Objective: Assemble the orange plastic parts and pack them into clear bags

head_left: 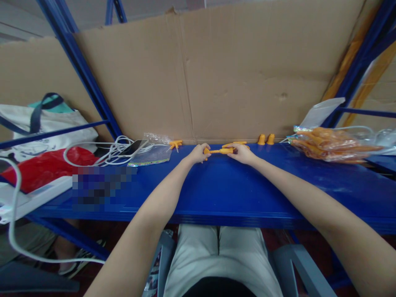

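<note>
At the back middle of the blue shelf, my left hand closes on one end of an orange plastic piece with a ridged, screw-like shaft. My right hand pinches a thicker orange plastic piece at the other end. The two pieces meet in line between my hands; whether they are joined I cannot tell. Just behind my right hand lies another long orange piece, partly covered. Left of my left hand is a small branched orange part.
Two orange cone-like caps stand by the cardboard wall. Bagged orange parts lie at right. A clear bag, phone, white cables, red bag and cloth tote fill the left. Blue uprights flank the shelf.
</note>
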